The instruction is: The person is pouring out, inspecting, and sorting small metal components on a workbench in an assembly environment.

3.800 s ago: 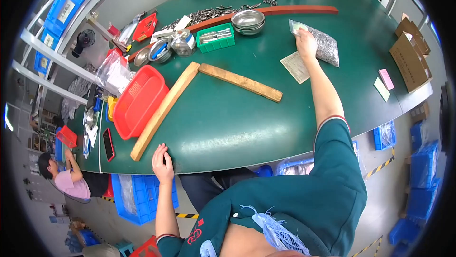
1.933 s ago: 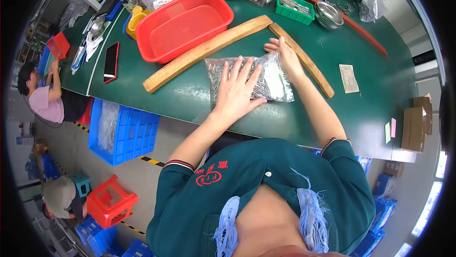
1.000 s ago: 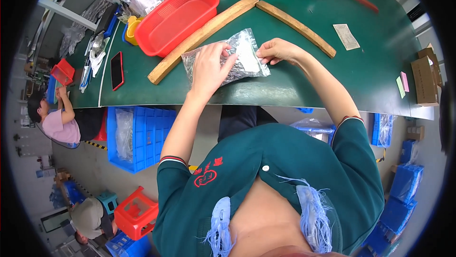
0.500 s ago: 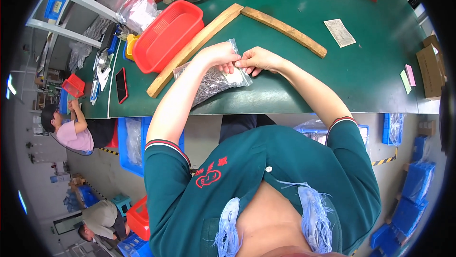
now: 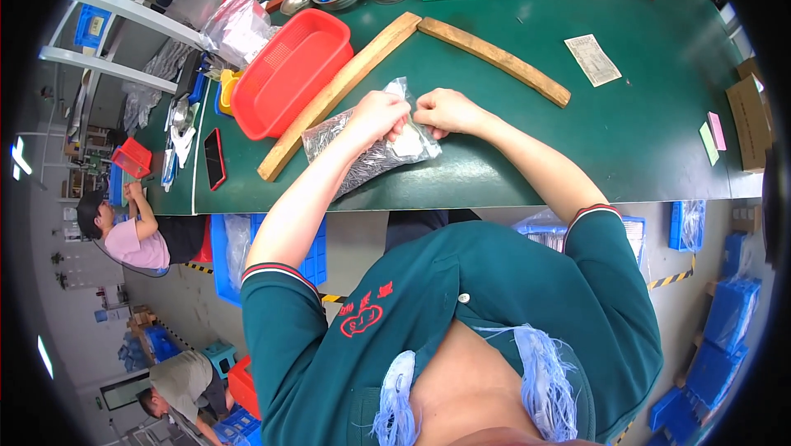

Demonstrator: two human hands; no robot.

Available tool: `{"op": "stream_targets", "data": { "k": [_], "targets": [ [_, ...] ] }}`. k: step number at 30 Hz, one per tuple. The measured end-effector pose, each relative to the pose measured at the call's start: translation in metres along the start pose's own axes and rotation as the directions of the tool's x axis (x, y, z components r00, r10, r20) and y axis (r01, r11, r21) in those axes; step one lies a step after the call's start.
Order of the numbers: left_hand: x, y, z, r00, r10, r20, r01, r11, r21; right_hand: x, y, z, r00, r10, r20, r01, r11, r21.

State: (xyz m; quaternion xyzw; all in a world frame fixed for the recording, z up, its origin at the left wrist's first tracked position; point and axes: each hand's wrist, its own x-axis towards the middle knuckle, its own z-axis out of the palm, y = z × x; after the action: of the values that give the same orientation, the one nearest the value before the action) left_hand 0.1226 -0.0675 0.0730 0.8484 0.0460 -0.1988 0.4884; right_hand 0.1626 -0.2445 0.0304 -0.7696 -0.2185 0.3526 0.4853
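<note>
Just left of the frame's centre, I see a clear, bulging plastic bag [image 5: 372,159] slanting on the green tabletop [image 5: 511,161], crammed with slim grey metal pieces [image 5: 356,177], whitish toward its crinkled right end, where my left hand [image 5: 381,116] and right hand [image 5: 447,113] pinch it.

The left hand [image 5: 382,115] and right hand [image 5: 447,112] pinch one end of a clear plastic bag [image 5: 427,148] of metal pieces [image 5: 367,171]; a wooden bar [image 5: 342,94] on the green counter [image 5: 651,141] separates bag from red basket [image 5: 287,77].
</note>
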Motion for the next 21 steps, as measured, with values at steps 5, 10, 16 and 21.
{"op": "stream_targets", "data": {
  "k": [5,10,16,21],
  "targets": [
    [-0.011,-0.011,-0.012,0.986,0.160,-0.053,-0.165,0.857,-0.488,-0.011,0.002,0.000,0.966,-0.156,-0.207,0.048,0.893,-0.447],
    [-0.014,-0.017,-0.015,0.970,0.235,-0.064,-0.222,0.747,-0.626,-0.014,-0.002,-0.001,0.951,-0.056,-0.305,-0.012,0.977,-0.214],
    [-0.017,-0.018,-0.014,0.961,0.271,-0.052,-0.240,0.727,-0.643,-0.016,-0.026,0.005,0.987,0.061,-0.147,-0.105,0.945,-0.310],
    [-0.017,-0.016,-0.008,0.960,0.272,-0.070,-0.261,0.775,-0.575,0.007,-0.004,0.014,0.975,-0.097,-0.201,-0.005,0.891,-0.454]
  ]
}}
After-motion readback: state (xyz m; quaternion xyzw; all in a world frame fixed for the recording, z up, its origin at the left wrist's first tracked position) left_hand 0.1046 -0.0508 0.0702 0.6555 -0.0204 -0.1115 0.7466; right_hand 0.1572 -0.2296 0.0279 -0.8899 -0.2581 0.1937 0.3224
